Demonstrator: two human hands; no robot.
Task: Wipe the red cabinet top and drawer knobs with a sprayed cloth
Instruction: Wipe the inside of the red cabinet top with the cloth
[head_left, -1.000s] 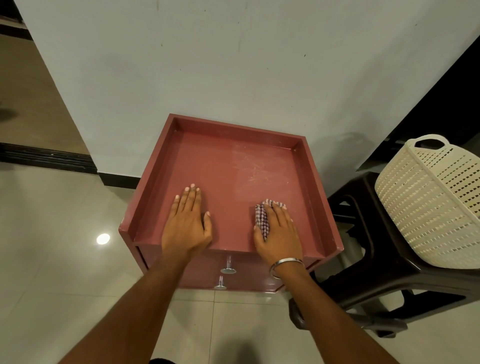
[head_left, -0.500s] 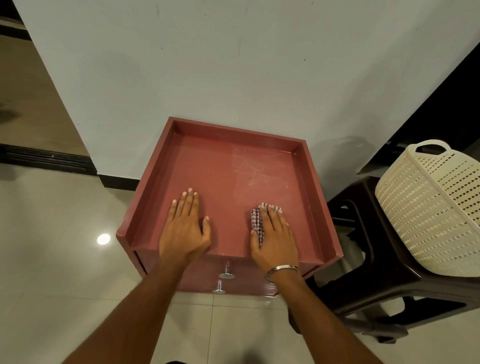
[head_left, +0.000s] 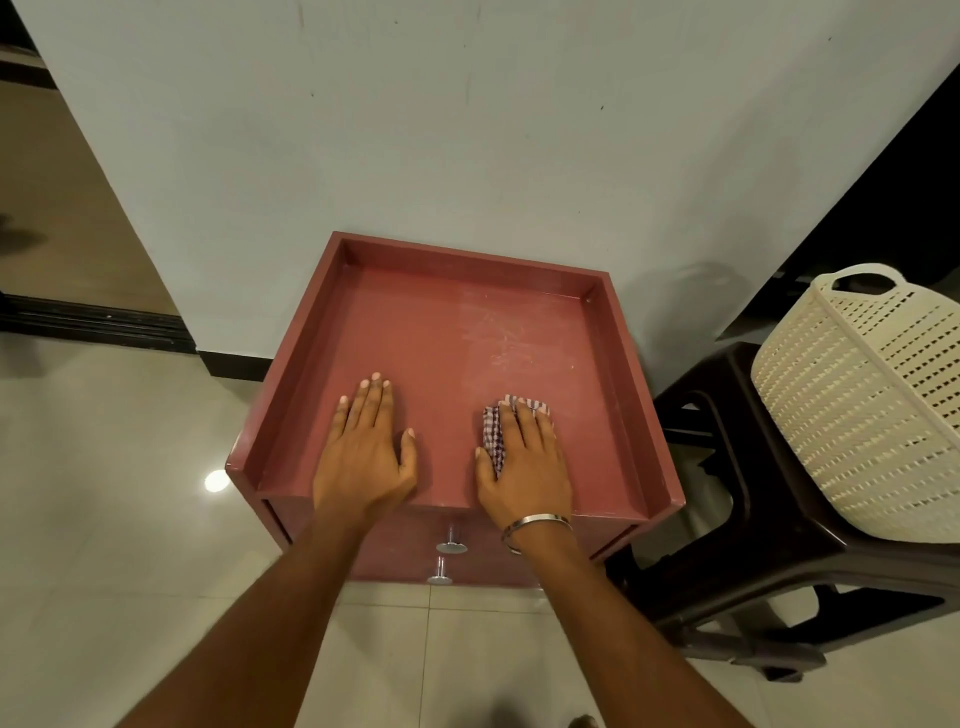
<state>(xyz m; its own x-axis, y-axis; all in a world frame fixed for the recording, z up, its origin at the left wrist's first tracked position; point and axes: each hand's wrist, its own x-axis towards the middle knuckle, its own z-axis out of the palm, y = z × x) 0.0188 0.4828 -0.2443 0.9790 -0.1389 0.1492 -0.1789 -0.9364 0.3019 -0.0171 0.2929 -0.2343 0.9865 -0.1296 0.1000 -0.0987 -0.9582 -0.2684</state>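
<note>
The red cabinet (head_left: 426, 322) stands against the white wall, its top ringed by a raised rim. A pale smeared patch shows on the right half of the top. My left hand (head_left: 363, 452) lies flat on the top near the front edge, fingers spread, holding nothing. My right hand (head_left: 524, 462), with a metal bangle at the wrist, presses a checked cloth (head_left: 496, 426) flat onto the top; the cloth shows past the fingers and thumb side. Two silver drawer knobs (head_left: 451, 543) stick out of the front below, one above the other.
A dark brown plastic stool (head_left: 769, 519) stands right beside the cabinet and carries a cream woven basket (head_left: 872, 410). Light floor tiles lie in front and to the left. A dark doorway threshold runs at far left.
My right hand with the cloth has slid a little toward the front edge of the top. The left hand stays flat in the same spot. The view has shifted slightly.
</note>
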